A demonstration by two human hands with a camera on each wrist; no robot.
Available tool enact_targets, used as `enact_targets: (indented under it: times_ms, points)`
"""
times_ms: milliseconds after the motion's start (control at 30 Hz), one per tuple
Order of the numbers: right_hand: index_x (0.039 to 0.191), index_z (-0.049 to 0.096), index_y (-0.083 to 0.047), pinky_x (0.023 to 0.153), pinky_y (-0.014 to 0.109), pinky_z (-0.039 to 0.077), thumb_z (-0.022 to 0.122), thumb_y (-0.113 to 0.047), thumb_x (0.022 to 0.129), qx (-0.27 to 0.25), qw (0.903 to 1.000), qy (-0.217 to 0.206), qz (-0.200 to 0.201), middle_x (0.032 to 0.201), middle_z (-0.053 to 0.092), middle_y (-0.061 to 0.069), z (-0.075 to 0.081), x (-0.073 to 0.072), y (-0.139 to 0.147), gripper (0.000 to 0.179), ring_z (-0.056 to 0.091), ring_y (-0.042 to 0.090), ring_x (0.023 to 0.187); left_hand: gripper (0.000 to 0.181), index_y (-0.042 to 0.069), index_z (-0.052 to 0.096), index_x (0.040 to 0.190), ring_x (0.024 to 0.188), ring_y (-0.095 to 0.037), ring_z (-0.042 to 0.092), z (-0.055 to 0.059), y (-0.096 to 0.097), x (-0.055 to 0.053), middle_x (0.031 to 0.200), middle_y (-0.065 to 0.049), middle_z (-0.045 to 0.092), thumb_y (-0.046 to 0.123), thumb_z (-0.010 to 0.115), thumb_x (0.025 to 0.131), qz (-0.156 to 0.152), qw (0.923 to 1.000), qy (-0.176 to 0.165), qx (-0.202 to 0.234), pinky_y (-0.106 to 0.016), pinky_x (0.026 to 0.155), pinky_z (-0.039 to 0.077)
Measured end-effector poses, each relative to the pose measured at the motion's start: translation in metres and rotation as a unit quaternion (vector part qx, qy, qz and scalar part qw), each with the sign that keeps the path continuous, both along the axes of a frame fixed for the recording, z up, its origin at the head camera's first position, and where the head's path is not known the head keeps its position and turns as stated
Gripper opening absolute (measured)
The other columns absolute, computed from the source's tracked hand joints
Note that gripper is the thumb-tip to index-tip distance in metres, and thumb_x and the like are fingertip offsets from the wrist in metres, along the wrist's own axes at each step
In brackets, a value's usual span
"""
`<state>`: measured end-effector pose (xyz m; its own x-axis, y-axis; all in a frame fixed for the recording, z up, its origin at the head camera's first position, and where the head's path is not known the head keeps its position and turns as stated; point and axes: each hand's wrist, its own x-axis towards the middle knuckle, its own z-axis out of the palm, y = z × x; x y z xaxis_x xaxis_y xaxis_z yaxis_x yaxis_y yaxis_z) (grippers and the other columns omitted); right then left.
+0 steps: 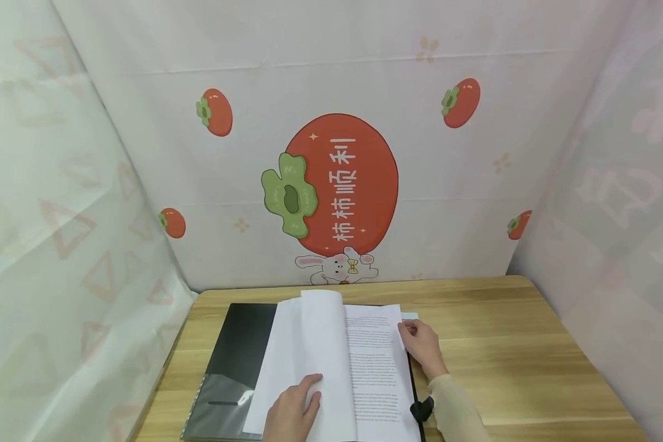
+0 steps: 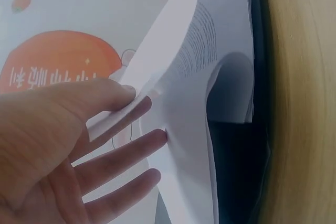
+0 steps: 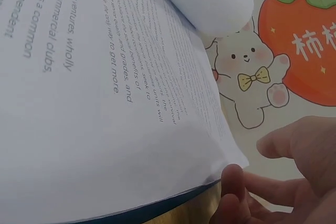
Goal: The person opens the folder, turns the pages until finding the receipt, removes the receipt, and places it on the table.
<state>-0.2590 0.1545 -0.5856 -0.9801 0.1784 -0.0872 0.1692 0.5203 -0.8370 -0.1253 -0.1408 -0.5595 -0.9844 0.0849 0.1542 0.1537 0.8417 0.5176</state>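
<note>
A: A black folder (image 1: 248, 328) lies spread on the wooden counter (image 1: 519, 356), its papers under both hands of a person in pale sleeves. What's the step?

B: Turning a leaf, I'd judge. The left hand (image 1: 293, 410) pinches a curled white sheet (image 1: 325, 344) between thumb and forefinger, other fingers splayed, mid-folder.

A: And the right hand?

B: Well apart from the left, at the upper outer corner of the printed page (image 1: 377, 374). A fingertip touches the edge; the thumb stands off, so no grip that I can see.

A: Where do the other papers lie?

B: White sheets (image 1: 273, 368) lie left of the curl, partly over the folder's cover. The printed page lies to its right, text exposed.

A: What does the next move call for?

B: My reading: laying the curled sheet flat to the left, then getting a fingertip under the printed page's corner, just one leaf. Two could come up together, and a hard pull might crease them.
</note>
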Motion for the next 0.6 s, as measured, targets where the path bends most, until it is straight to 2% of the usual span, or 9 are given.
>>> enact_targets:
  times_ms: [167, 267, 433, 600]
  points:
    - [0.13, 0.064, 0.007, 0.09, 0.048, 0.057, 0.061, -0.026, 0.106, -0.012, 0.9999, -0.007, -0.006, 0.119, 0.07, 0.022, -0.002, 0.0, -0.001, 0.041, 0.067, 0.033, 0.105, 0.03, 0.018, 0.075, 0.124, 0.078, -0.024, 0.074, -0.001, -0.01, 0.0, 0.094, -0.007, 0.078, 0.017, 0.078, 0.094, 0.027, 0.9996, -0.007, -0.002, -0.036, 0.057, 0.055]
    - [0.127, 0.064, 0.005, 0.087, 0.044, 0.057, 0.063, -0.023, 0.104, -0.024, 0.9997, 0.0, -0.006, 0.117, 0.07, 0.021, -0.004, 0.0, -0.001, 0.036, 0.067, 0.031, 0.102, 0.03, 0.018, 0.075, 0.125, 0.082, -0.027, 0.075, -0.003, -0.016, 0.0, 0.099, -0.009, 0.078, 0.016, 0.078, 0.094, 0.051, 0.9986, -0.016, -0.001, -0.039, 0.059, 0.056]
    - [0.121, 0.064, 0.003, 0.075, 0.032, 0.056, 0.068, -0.014, 0.101, -0.059, 0.9982, 0.001, -0.006, 0.115, 0.072, 0.022, -0.009, 0.0, 0.003, 0.026, 0.069, 0.029, 0.097, 0.03, 0.017, 0.075, 0.124, 0.079, -0.027, 0.074, -0.007, -0.025, 0.0, 0.1, -0.01, 0.079, 0.015, 0.077, 0.094, 0.07, 0.9972, -0.025, 0.0, -0.038, 0.056, 0.054]
    - [0.12, 0.063, 0.003, 0.069, 0.028, 0.054, 0.071, -0.014, 0.1, -0.09, 0.9958, -0.016, -0.007, 0.111, 0.073, 0.022, -0.01, 0.001, 0.007, 0.027, 0.069, 0.024, 0.09, 0.03, 0.014, 0.075, 0.124, 0.072, -0.022, 0.071, -0.009, -0.033, -0.001, 0.095, -0.011, 0.078, 0.013, 0.077, 0.094, 0.084, 0.996, -0.027, -0.007, -0.036, 0.053, 0.05]
